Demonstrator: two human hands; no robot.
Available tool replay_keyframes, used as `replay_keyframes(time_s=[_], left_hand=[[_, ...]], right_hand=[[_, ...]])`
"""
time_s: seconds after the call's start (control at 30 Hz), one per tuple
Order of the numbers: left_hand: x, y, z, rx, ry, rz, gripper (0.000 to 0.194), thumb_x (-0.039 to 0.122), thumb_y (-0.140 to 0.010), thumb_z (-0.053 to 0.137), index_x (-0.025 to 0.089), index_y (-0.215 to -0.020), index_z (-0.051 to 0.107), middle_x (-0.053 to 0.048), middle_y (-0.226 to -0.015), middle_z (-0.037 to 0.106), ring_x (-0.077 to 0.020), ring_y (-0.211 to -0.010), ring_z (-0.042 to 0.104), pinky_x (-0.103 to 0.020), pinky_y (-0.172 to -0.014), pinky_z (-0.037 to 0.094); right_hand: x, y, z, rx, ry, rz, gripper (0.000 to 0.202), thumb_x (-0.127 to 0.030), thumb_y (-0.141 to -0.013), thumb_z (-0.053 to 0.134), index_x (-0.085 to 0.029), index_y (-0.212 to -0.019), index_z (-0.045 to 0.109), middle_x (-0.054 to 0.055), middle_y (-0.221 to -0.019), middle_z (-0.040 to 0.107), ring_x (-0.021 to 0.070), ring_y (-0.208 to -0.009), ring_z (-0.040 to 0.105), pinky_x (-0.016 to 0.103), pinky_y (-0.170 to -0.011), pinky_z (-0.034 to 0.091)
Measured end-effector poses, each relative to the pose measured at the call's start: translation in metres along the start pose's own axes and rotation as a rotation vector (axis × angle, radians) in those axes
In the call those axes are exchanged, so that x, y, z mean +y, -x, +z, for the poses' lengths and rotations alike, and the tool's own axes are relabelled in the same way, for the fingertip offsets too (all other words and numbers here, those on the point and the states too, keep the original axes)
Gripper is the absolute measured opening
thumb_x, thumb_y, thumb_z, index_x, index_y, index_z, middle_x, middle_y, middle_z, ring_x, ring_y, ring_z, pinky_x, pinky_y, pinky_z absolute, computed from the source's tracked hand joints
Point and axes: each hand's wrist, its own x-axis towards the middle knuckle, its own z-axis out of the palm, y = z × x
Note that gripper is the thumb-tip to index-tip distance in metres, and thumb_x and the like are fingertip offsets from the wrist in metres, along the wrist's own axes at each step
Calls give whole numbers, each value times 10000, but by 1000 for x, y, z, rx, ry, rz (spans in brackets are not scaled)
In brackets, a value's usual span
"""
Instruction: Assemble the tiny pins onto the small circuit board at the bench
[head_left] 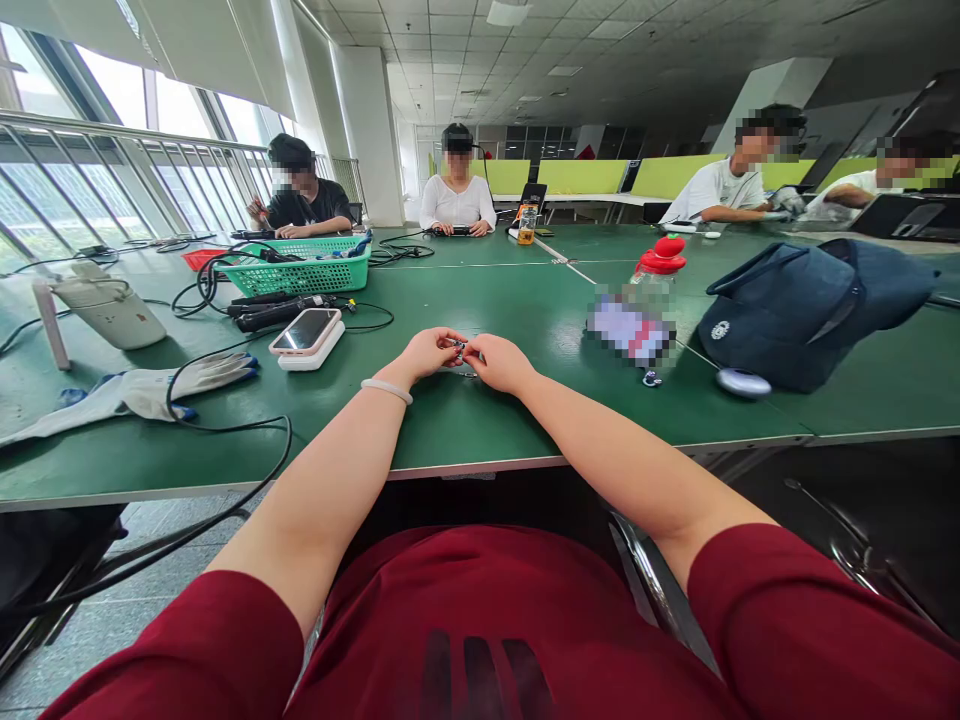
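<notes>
My left hand (430, 354) and my right hand (501, 363) meet above the green table, fingertips almost touching. Both are closed in a pinch around a small dark and silvery piece (459, 349), mostly hidden by the fingers and too small to name. Just below the fingers, a thin shiny item (466, 374) lies on the tabletop. To the left of my hands, a phone (306, 331) rests on a white box (307, 353).
Left are a work glove (187, 388), black cables, a green basket (300, 280) and a white container (112, 308). Right are a blurred phone (631, 328), a red-capped bottle (661, 258), a round white object (742, 383) and a navy bag (802, 310). Several people sit around the table (495, 440).
</notes>
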Motion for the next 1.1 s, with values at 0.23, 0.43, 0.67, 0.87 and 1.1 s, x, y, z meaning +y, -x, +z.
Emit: replay_keyframes(time_s=[0.23,0.43,0.67,0.87,1.1], left_hand=[[0,-1,1,38,57,-35,220,44,-711,673,120,-895,577,22,-607,632,-88,-573,624,-292,-733,535],[-3,-2,-1,53,-59,-3,216,113,-708,700,142,-875,565,27,-579,618,-115,-579,625,-284,-662,526],[-2,-1,-1,32,-93,5,239,28,-668,680,139,-849,570,37,-586,590,-113,-588,613,-282,-665,520],[1,2,0,24,-139,1,235,42,-684,653,140,-891,600,44,-590,568,-105,-579,598,-273,-653,515],[-1,0,-4,40,-359,94,259,192,-680,700,157,-937,697,39,-553,549,-117,-536,546,-262,-595,456]], right_hand=[[0,1,0,19,14,0,162,-211,-885,497,-178,-874,655,56,-877,630,167,-802,548,276,-726,381],[1,1,1,25,5,10,171,-238,-896,495,-180,-881,656,57,-878,629,164,-792,548,278,-718,383],[2,1,2,22,-4,18,152,-227,-884,509,-186,-872,655,51,-890,633,162,-794,548,275,-724,389],[3,1,2,24,-10,27,157,-237,-887,508,-185,-881,656,53,-897,635,164,-809,552,275,-731,390],[4,1,0,71,-23,51,156,-228,-882,498,-181,-860,645,54,-877,635,167,-792,546,283,-716,388]])
